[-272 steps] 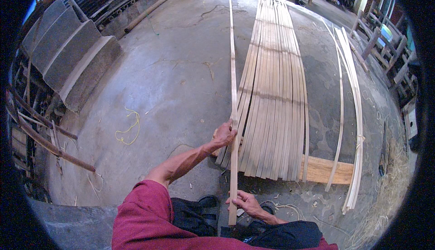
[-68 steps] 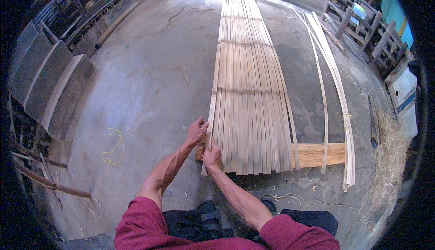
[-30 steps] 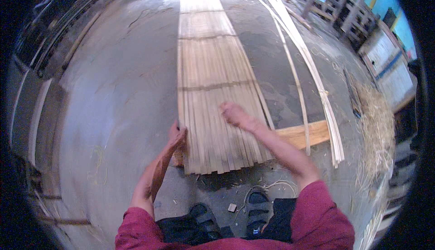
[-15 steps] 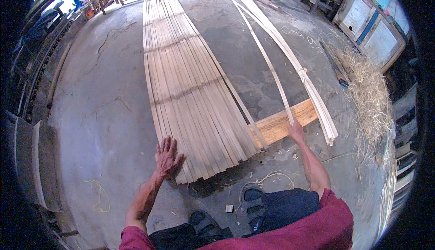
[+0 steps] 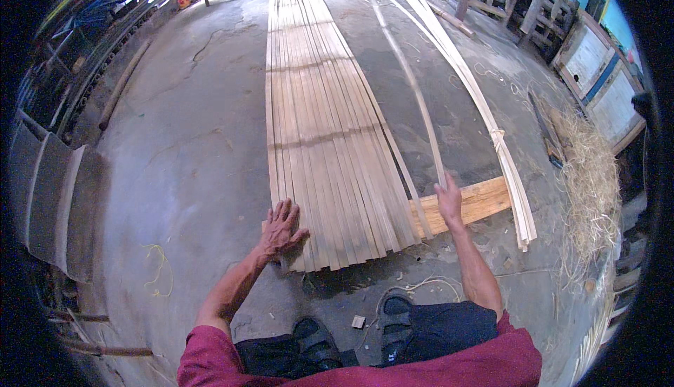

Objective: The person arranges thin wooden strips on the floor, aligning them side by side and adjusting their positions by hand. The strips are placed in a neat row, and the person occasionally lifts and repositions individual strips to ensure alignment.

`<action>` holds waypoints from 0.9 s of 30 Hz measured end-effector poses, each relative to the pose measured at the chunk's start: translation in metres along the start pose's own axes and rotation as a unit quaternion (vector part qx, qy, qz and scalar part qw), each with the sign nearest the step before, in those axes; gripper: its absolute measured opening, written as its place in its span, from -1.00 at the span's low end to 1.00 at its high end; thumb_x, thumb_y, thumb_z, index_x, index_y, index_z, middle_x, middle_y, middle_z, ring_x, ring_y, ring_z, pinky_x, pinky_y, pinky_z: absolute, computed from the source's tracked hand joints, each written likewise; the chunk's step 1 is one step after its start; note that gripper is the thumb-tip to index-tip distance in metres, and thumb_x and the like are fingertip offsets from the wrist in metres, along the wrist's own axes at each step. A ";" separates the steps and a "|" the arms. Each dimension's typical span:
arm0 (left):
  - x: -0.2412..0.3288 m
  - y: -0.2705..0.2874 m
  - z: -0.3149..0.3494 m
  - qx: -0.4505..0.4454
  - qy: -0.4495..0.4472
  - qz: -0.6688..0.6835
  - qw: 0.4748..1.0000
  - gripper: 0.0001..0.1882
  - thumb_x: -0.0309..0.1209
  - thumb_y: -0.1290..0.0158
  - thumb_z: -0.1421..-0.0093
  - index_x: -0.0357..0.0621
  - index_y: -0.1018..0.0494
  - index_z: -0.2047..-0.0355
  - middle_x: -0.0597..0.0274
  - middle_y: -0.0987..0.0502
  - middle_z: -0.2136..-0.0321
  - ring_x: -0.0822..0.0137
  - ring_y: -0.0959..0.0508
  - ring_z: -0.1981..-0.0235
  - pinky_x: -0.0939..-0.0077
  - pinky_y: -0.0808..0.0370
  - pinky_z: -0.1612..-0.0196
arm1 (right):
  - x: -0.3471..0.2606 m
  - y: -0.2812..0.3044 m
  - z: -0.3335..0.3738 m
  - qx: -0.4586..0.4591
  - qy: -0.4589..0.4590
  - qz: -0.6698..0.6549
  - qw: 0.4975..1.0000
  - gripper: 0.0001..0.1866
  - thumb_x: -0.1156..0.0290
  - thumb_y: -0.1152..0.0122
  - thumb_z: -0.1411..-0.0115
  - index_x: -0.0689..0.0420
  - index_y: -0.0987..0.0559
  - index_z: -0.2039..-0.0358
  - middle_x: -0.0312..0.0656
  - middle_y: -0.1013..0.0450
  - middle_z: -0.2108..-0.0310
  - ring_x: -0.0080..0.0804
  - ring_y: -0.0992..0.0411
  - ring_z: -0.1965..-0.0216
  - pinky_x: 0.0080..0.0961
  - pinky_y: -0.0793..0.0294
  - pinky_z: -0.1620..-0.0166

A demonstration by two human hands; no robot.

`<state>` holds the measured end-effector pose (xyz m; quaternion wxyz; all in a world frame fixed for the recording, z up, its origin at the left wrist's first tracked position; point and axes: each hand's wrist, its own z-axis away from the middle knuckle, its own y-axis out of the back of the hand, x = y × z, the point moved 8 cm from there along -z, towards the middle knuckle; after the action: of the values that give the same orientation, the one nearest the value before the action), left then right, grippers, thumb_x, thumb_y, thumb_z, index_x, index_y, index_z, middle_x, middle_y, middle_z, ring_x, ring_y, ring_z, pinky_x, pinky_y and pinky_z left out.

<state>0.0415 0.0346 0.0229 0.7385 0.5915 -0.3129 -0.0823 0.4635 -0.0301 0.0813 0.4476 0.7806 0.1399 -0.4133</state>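
Observation:
My left hand (image 5: pixel 282 230) lies flat with fingers spread on the near left corner of a wide row of thin pale strips (image 5: pixel 323 176). These strips lie side by side, running away from me, with darker bands across them. In my right hand (image 5: pixel 449 201) is the near end of a single long pale strip (image 5: pixel 414 85), its fingers closed round it. That strip stretches to the far side, right of the row. Below the right hand, a brown wooden board (image 5: pixel 484 201) lies crosswise, reaching toward the row's near right corner.
A tied bundle of pale strips (image 5: pixel 484 110) lies to the right, its near end over the board. Farther right are a heap of shavings (image 5: pixel 590 183) and a framed panel (image 5: pixel 590 64). A wooden pole (image 5: pixel 125 85) and grey curved sheets (image 5: pixel 60 204) line the left.
The right hand has lifted the single strip's near end up off the board and moved it toward the row. My left hand stays on the row's near corner. The view has shifted.

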 end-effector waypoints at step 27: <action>-0.014 0.005 0.017 0.005 0.041 0.018 0.999 -0.18 0.08 0.17 -0.06 -0.32 0.03 -0.13 -0.13 0.11 -0.18 -0.03 0.18 -0.22 0.01 0.21 -0.19 | 0.002 -0.043 0.014 -0.061 0.038 -0.028 0.997 -0.58 0.46 -0.04 -0.03 0.26 -0.35 0.05 -0.21 -0.42 0.52 -0.45 -0.37 0.53 -0.50 -0.35 0.45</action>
<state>0.0203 0.0291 0.0239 0.7488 0.5929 -0.2931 -0.0433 0.4319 -0.0174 0.0513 0.4772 0.7627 0.2034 -0.3863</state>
